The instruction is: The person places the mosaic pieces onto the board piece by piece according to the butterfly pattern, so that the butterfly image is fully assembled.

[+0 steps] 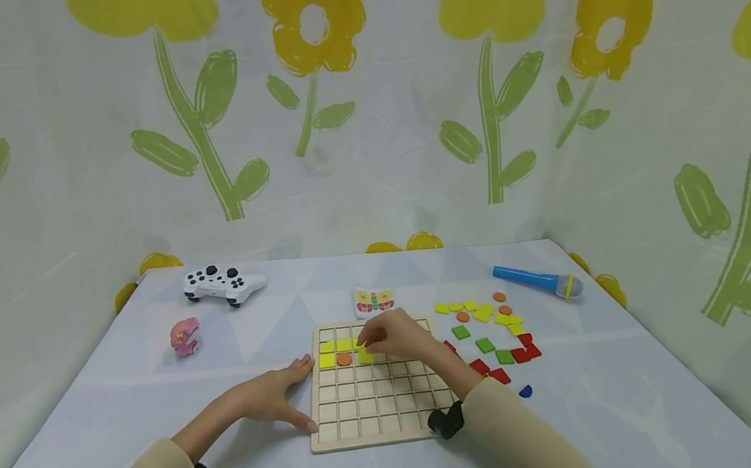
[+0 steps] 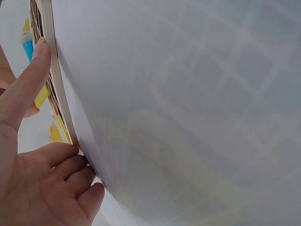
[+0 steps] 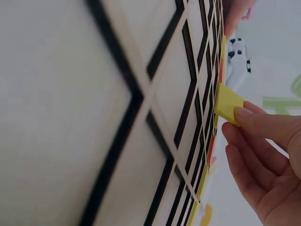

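Note:
A wooden grid board [image 1: 378, 405] lies on the table, with several yellow squares [image 1: 327, 360] and an orange disc [image 1: 344, 359] in its upper left cells. My right hand [image 1: 396, 336] is over the board's upper part and pinches a yellow square tile [image 3: 229, 102] between thumb and fingertips, close to the grid. At the board's left side rests my left hand [image 1: 270, 396], its thumb and fingers spread along the edge. In the left wrist view the left hand [image 2: 47, 183] touches the board's wooden rim [image 2: 57, 80].
Loose yellow, orange, green and red tiles [image 1: 485, 345] lie right of the board, with a blue half-round piece [image 1: 525, 391]. A butterfly pattern card [image 1: 374, 301] sits behind it. Farther out are a blue toy microphone [image 1: 536, 281], a white game controller [image 1: 222, 284] and a pink toy [image 1: 185, 337].

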### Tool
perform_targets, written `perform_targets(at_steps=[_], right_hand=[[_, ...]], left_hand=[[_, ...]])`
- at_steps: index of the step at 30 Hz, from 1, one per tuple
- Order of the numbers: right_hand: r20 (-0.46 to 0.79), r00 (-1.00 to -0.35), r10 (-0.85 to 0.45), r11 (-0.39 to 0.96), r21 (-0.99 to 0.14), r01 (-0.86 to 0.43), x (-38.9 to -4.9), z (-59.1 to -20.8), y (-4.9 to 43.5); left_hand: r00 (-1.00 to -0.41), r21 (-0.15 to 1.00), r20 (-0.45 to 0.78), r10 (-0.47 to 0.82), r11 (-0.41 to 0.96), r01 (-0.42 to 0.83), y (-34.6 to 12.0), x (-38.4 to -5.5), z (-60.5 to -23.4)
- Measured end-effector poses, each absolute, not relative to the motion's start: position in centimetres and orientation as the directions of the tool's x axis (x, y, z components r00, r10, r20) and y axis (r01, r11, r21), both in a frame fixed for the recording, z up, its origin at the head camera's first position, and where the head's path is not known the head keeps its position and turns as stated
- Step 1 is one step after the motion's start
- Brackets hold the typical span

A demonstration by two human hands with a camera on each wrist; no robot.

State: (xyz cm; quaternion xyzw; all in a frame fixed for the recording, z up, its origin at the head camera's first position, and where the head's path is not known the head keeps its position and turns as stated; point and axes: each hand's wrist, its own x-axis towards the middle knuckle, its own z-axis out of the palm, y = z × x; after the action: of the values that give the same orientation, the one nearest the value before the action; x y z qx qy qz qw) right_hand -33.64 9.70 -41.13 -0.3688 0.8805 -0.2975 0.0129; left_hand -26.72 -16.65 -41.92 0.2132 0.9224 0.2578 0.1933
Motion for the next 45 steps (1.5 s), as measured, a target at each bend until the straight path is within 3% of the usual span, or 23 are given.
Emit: perform_targets(at_steps=[12,22,34,45], right_hand=[[0.106,-0.802,-0.587,0.658,-0.514,-0.55,-33.5,-40.8,8.6],[0.119,-0.777,-0.618,0.652,-0.474,-0.591,-32.8,-40.5,9.7],[0.131,-0.809,-0.573,0.681,-0.473,-0.558,-32.3,-40.2,13.9],[0.046,-0.911,-0.409,0.79,-0.482,-0.379,-33.0,-40.8,18.6]], left_hand=[[-0.831,0.555,-0.247,0.499,0.776,0.301,-16.6,-26.8,-41.8],[-0.831,0.558,-0.252,0.496,0.776,0.293,-16.5,-26.8,-41.7],[-0.83,0.562,-0.247,0.5,0.772,0.297,-16.4,-26.7,-41.6],[-0.827,0.567,-0.241,0.508,0.765,0.305,-16.6,-26.6,-41.7]])
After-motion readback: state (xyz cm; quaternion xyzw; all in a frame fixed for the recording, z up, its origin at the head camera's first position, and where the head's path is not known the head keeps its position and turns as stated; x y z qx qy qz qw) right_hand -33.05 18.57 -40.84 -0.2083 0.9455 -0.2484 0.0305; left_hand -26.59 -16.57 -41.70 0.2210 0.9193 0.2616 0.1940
